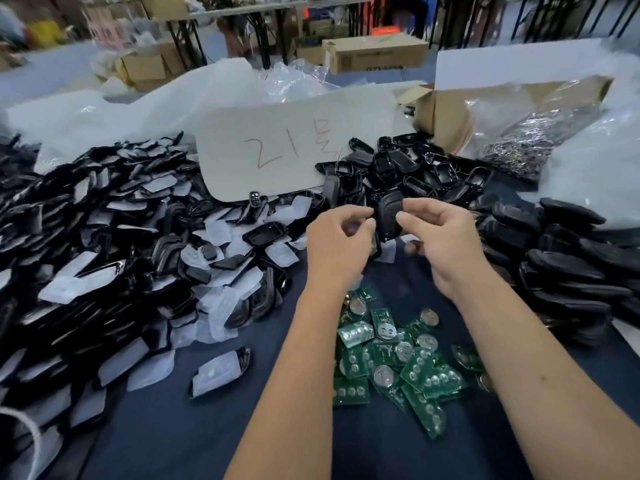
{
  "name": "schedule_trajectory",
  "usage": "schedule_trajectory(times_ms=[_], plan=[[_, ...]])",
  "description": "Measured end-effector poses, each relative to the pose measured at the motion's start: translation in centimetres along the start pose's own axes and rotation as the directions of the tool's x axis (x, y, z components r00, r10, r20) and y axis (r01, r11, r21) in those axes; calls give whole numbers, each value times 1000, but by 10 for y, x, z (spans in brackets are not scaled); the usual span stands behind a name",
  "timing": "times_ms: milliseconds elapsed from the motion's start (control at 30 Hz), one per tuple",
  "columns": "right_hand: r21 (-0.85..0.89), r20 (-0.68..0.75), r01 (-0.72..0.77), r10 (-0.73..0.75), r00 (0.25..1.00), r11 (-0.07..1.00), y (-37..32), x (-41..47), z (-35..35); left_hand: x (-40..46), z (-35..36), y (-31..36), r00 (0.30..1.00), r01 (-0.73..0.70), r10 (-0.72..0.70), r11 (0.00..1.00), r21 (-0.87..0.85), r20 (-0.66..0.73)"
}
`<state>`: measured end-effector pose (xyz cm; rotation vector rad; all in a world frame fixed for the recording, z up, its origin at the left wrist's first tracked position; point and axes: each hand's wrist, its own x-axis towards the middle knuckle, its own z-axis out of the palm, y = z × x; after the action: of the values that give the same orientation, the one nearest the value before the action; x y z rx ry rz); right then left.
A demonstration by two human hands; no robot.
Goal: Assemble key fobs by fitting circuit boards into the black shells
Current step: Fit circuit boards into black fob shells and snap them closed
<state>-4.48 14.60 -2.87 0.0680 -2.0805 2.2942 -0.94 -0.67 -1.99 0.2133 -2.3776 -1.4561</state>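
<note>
My right hand (438, 233) pinches a black key fob shell (388, 216) between thumb and fingers, held above the table's middle. My left hand (337, 237) is just left of the shell with its fingers curled and its fingertips at the shell's left edge. Whether it holds a second part is hidden by the fingers. A green board edge (374, 244) shows just under the shell. A loose heap of green circuit boards with coin cells (394, 355) lies on the dark blue table below my forearms.
Left is a large heap of black shells with white film (104, 244). Empty black shells (408, 168) are piled behind my hands, and black shells are stacked at the right (561, 258). A white card marked "21" (294, 147) and a cardboard box with a bag of metal rings (512, 147) stand behind.
</note>
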Motion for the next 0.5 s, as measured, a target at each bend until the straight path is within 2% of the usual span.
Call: schedule_trajectory(times_ms=[67, 167, 300, 500], plan=[[42, 22, -31, 30, 999, 999, -2, -1, -4, 0, 4, 1, 1000, 9, -5, 989, -146, 27], [145, 75, -40, 29, 997, 989, -3, -3, -6, 3, 3, 1, 999, 29, -17, 960, -280, 45], [245, 109, 24, -52, 993, 969, -1, -4, -5, 3, 4, 3, 994, 57, -24, 945, -323, 103], [330, 135, -1, -46, 990, 944, 0, -4, -7, 2, 3, 9, 960, 214, -115, 887, -408, 255]])
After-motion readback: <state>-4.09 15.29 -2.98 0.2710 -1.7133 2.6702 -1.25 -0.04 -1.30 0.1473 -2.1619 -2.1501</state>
